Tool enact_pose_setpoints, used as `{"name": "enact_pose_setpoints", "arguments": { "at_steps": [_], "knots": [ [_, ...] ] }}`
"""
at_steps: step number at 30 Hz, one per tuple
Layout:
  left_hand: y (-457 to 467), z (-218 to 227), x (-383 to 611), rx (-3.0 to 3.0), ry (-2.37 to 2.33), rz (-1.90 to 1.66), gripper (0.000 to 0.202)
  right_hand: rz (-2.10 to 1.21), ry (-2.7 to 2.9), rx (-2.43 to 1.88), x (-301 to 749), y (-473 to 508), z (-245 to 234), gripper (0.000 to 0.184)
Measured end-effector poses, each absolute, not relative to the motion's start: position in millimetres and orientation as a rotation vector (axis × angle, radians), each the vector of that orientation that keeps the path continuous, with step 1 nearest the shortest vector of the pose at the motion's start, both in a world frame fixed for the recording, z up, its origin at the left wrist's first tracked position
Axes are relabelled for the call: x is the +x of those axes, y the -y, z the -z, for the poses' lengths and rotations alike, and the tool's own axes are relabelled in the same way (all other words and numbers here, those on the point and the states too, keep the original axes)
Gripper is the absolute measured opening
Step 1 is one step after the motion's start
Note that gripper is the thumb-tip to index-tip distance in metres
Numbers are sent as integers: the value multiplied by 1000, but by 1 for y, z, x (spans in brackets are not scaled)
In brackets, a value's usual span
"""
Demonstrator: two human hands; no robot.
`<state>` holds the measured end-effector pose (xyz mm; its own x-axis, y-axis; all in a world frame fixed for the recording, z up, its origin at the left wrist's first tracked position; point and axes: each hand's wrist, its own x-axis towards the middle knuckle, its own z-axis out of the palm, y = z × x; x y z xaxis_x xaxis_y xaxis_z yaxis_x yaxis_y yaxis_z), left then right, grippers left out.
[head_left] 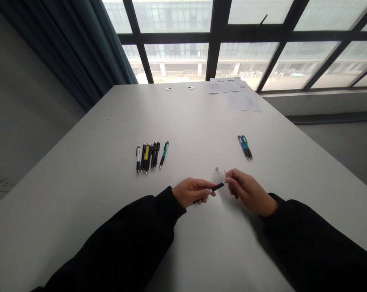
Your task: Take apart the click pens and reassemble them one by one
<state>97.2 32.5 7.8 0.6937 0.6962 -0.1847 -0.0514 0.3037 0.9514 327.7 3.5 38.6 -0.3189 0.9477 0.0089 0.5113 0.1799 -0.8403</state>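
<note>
My left hand (194,191) is closed around a black pen barrel (217,187), whose front end points right. At that end, the fingers of my right hand (244,188) are pinched together on a thin pale piece (225,173) like a pen refill, mostly hidden by the fingers. A small metallic pen tip (216,168) lies on the table just beyond my hands. To the left is a row of several pens, among them a white pen (138,158), a yellow pen (146,155) and a green pen (164,154).
At the right, a blue pen (242,147) and another green pen (247,147) lie side by side on the white table (104,162). Printed papers (244,101) rest at the far right edge. Two round covers (168,89) sit near the back edge, before the window.
</note>
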Motion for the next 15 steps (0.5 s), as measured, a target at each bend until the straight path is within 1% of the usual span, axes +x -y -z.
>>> {"name": "enact_pose_setpoints", "arguments": {
  "at_steps": [6,10,15],
  "knots": [
    [-32,-6,98,1172,-724,-596,50,-1026,1887,-1414,327,-3,-38,31],
    [-31,-8,98,1251,-789,-711,41,-1039,1878,-1379,325,-2,-37,30],
    [-31,-12,96,1598,-903,-854,27,-965,1842,-1349,328,-1,-37,31]
  ]
}}
